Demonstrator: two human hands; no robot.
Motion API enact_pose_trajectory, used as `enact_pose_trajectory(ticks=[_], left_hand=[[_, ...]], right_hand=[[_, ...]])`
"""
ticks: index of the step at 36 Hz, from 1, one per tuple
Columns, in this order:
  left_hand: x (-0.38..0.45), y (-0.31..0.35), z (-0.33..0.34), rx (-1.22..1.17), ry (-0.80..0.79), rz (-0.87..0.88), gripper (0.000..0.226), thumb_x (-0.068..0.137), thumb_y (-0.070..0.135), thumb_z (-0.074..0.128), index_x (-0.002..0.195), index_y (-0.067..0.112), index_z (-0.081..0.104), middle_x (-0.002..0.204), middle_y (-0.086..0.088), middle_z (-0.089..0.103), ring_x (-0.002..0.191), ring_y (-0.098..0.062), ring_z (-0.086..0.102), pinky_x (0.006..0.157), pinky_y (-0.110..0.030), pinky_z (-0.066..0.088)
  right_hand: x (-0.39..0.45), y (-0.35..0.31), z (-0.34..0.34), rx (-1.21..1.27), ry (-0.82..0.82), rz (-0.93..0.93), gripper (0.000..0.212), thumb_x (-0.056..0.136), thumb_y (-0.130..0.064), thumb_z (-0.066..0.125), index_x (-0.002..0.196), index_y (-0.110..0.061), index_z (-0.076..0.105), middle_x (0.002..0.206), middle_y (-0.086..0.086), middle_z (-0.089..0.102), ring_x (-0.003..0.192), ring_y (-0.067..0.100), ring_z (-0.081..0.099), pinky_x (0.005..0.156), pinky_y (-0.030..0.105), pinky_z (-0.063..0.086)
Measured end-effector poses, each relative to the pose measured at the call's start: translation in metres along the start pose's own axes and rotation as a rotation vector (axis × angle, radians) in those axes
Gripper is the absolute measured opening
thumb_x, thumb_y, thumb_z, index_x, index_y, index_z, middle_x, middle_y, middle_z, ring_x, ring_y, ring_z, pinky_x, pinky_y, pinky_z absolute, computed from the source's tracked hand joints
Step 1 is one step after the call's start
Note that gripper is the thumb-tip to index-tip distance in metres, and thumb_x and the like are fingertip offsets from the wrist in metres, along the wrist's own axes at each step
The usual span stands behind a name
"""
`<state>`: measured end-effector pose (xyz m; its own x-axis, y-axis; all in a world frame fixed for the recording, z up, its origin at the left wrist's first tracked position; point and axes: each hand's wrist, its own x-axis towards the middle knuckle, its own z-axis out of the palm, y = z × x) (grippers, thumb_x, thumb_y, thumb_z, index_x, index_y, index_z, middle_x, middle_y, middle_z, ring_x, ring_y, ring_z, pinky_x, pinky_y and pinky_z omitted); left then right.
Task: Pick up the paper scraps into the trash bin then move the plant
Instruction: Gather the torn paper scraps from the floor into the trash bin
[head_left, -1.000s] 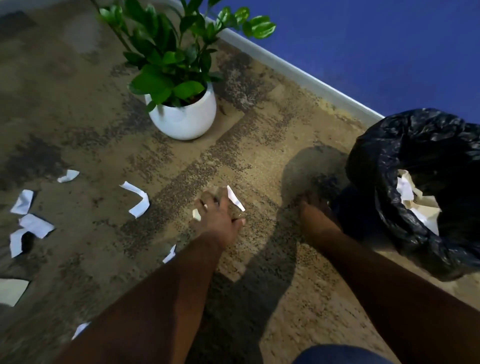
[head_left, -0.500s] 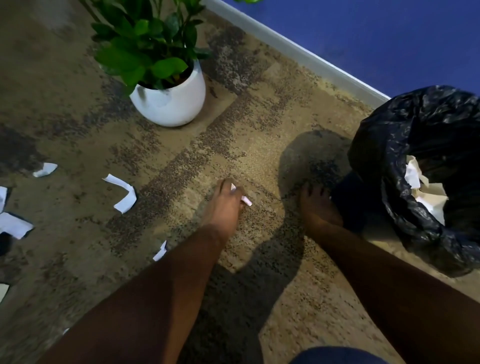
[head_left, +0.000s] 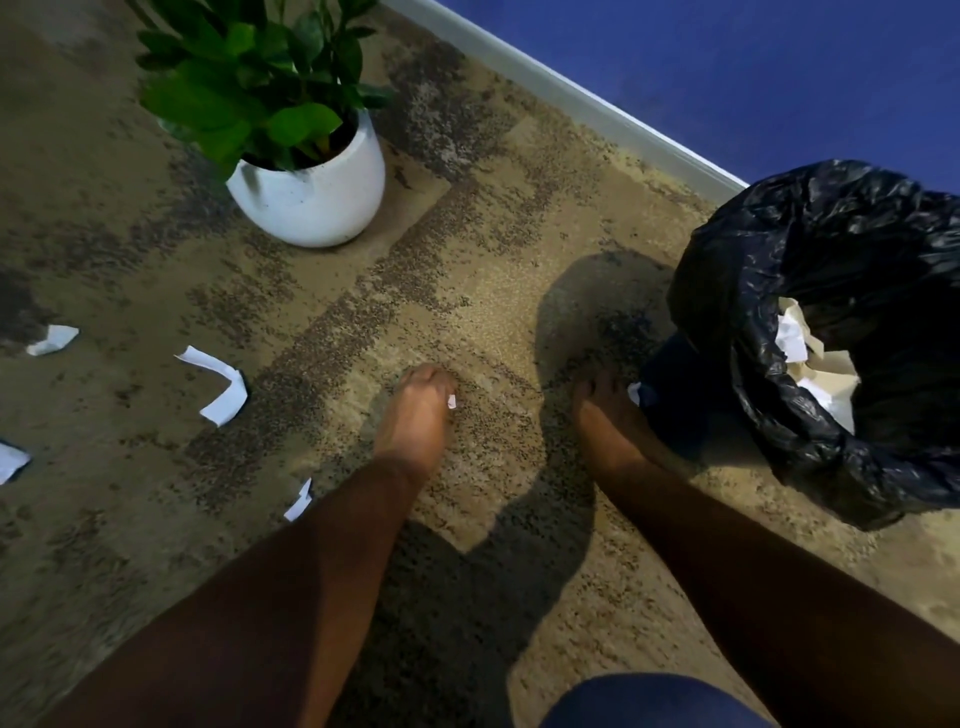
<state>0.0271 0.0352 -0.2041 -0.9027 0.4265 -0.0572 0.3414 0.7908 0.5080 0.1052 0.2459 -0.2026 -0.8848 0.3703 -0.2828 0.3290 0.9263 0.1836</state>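
My left hand (head_left: 418, 415) pinches a small paper scrap (head_left: 451, 401) against the carpet (head_left: 493, 322). My right hand (head_left: 608, 415) rests low by the black-lined trash bin (head_left: 779, 291) at three o'clock, its finger state unclear. Paper already sits inside. Loose scraps (head_left: 221, 384) remain toward nine o'clock; the potted plant (head_left: 311, 192) at eleven o'clock stands unmoved, so I judge the job about midway.

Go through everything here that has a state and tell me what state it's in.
left hand: grips a paper scrap
right hand: on the carpet beside the bin, grip unclear
trash bin: open, paper inside
plant: upright in its white pot
curled scrap: still on the carpet
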Motion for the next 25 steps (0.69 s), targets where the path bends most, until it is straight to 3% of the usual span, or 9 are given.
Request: enact_pose_trajectory(ticks=[5,9,19,23,25], left_hand=[[0.000,-0.002,-0.001,-0.027,-0.028,-0.001,0.030,0.081,-0.006,0.066,0.104,0.013,0.069,0.116,-0.001,0.062,0.106,-0.013,0.059,0.097,-0.027,0.051],[-0.002,-0.003,-0.001,-0.037,-0.051,-0.015,0.030,0.079,-0.003,0.072,0.103,0.015,0.068,0.116,0.002,0.062,0.104,-0.012,0.059,0.095,-0.025,0.051],[0.000,-0.002,0.001,0.009,-0.095,-0.048,0.023,0.081,-0.004,0.069,0.094,0.014,0.068,0.105,0.000,0.063,0.088,-0.008,0.050,0.080,-0.018,0.043],[-0.001,0.000,0.001,0.037,-0.123,-0.060,0.021,0.084,-0.003,0.066,0.096,0.014,0.067,0.102,0.000,0.062,0.084,-0.008,0.048,0.074,-0.016,0.039],[-0.003,0.004,0.001,0.040,-0.126,-0.093,0.022,0.086,-0.003,0.064,0.098,0.016,0.067,0.096,0.004,0.059,0.075,-0.005,0.049,0.063,-0.014,0.039]], right_hand=[[0.004,-0.001,-0.002,-0.044,-0.078,0.096,0.047,0.099,-0.005,0.037,0.145,0.000,0.029,0.146,0.031,0.030,0.108,0.037,0.060,0.077,0.041,0.055],[0.009,0.005,0.003,-0.042,-0.163,0.159,0.058,0.100,-0.009,0.039,0.152,-0.005,0.016,0.153,0.030,0.022,0.127,0.040,0.048,0.081,0.041,0.056],[0.000,0.006,0.005,-0.054,-0.102,0.161,0.040,0.100,-0.016,0.041,0.138,-0.002,0.037,0.130,0.022,0.046,0.111,0.030,0.055,0.074,0.033,0.052],[-0.006,0.009,0.001,-0.083,-0.079,0.093,0.036,0.101,-0.015,0.040,0.135,-0.001,0.041,0.129,0.021,0.049,0.113,0.030,0.055,0.083,0.034,0.053],[-0.008,0.007,-0.003,-0.075,-0.079,0.041,0.040,0.100,-0.014,0.041,0.137,0.000,0.039,0.132,0.022,0.047,0.117,0.032,0.053,0.092,0.037,0.051]])
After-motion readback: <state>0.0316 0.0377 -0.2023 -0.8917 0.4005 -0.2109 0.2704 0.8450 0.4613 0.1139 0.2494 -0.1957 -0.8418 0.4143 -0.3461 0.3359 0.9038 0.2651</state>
